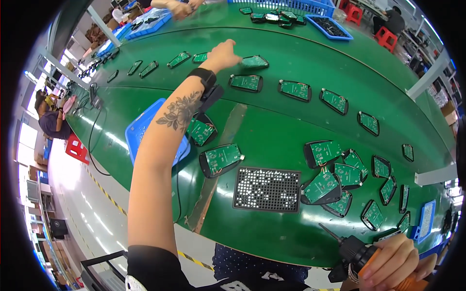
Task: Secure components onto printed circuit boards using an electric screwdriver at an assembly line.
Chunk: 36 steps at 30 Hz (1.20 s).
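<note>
My left hand (222,57) reaches far across the green table to a row of green circuit boards in black casings. Its curled fingers are beside the left end of one board (256,61); blur hides whether they grip it. Another board (201,57) lies just left of the hand. At the lower right, my right hand (394,262) is wrapped round an orange and black electric screwdriver (355,250), its thin bit pointing up and left. Between my arms lies a black perforated tray (267,210) with small whitish pieces in many holes. One cased board (221,159) sits by its upper left corner.
Several cased boards (323,186) are heaped right of the tray. A blue bin (145,119) stands partly behind my left forearm. Another person's hands (180,9) are at the far edge. A blue tray of dark parts (330,27) and a grey post (429,80) stand to the right.
</note>
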Available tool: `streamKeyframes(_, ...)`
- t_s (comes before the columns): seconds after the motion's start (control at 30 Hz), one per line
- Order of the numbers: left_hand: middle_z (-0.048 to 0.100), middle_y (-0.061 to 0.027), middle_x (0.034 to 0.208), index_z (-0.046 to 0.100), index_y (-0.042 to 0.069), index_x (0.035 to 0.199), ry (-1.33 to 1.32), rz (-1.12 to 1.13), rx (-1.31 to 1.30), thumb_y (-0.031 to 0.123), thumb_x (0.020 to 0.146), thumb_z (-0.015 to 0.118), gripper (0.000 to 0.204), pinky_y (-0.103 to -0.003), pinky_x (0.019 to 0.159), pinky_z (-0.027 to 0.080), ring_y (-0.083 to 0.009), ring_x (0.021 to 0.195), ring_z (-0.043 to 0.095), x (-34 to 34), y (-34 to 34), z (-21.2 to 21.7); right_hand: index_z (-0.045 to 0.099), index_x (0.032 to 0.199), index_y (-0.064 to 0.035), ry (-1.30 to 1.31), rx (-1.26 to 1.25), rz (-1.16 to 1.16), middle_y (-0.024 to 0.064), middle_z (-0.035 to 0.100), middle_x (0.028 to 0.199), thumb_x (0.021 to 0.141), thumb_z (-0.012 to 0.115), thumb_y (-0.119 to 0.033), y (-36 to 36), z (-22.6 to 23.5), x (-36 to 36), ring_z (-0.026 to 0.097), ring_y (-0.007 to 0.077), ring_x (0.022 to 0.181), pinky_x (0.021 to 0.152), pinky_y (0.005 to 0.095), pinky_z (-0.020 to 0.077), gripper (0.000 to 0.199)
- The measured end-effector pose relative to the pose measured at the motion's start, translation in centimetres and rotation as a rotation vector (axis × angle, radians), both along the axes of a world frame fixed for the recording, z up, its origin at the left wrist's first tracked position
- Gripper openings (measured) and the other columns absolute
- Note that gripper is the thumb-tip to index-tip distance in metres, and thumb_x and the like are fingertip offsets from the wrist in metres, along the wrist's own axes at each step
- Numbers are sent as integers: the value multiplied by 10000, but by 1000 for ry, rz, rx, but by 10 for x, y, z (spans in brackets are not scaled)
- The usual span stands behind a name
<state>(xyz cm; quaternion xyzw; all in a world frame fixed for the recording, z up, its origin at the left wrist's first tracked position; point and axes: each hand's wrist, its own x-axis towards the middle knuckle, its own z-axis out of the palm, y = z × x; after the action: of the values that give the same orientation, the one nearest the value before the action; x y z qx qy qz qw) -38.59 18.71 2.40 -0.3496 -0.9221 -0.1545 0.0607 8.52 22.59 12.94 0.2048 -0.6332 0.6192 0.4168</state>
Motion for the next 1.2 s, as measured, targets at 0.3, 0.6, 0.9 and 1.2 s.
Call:
streamKeyframes(0.3,498,-191,1263,387,34,1311,-289,-469,-129,327,655,782,819,-361,988,382,-318,1187,471,9,-20,-52,362,1051,-112,-42,-220,-116,-11,517,597,769,662,-93,-8,-38,-31,494,134,465,437,257,437,412)
streamKeyframes(0.6,581,-181,1137,520,51,1118,-27,-455,-16,304,628,787,612,-377,866,438,-318,1074,539,65,-43,-7,301,1052,-152,-402,-229,-124,16,460,638,814,605,-123,-19,-75,-68,499,165,549,546,316,449,387)
streamKeyframes(0.9,562,-126,1013,594,60,919,-124,-796,-93,273,625,738,390,-409,769,415,-311,890,539,242,-178,50,303,1058,-147,-423,-94,-84,24,459,650,818,563,-92,-17,-84,-70,494,171,554,556,322,445,358)
streamKeyframes(1.2,506,-154,1101,593,75,968,-521,-724,98,253,645,726,393,-404,809,387,-286,977,489,338,-206,-25,332,1086,-143,-422,-88,-16,29,456,682,826,523,-66,-14,-89,-73,496,170,598,563,320,435,332)
